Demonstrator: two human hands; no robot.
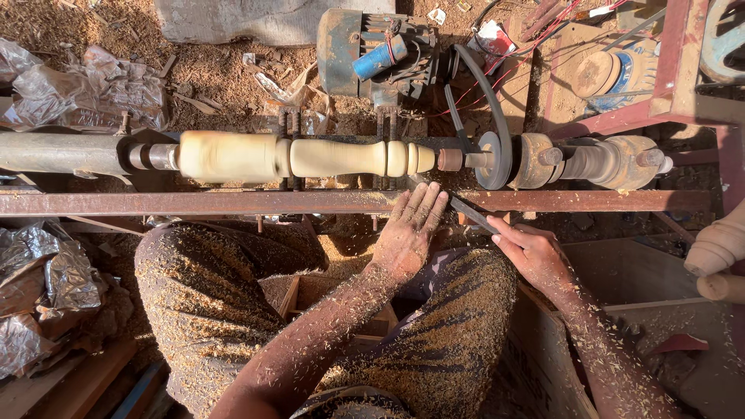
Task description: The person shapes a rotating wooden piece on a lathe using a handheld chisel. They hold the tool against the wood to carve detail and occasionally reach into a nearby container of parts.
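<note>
Left hand (409, 229): open, fingers flat on rusty rail (233, 202). Right hand (531, 252): gripping chisel (472, 215), tip toward pale turned spindle (310, 157) beyond the rail. Motor (372, 54) far.

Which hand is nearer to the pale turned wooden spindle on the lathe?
Left. The left hand rests on the rusty rail just below the spindle; the right hand holds a chisel lower right.

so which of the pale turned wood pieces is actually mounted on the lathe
The long pale turned wooden spindle lying horizontally between the lathe's ends, above the rusty steel rail. The other pale turned wooden piece sits loose at the right edge, off the lathe.
</note>
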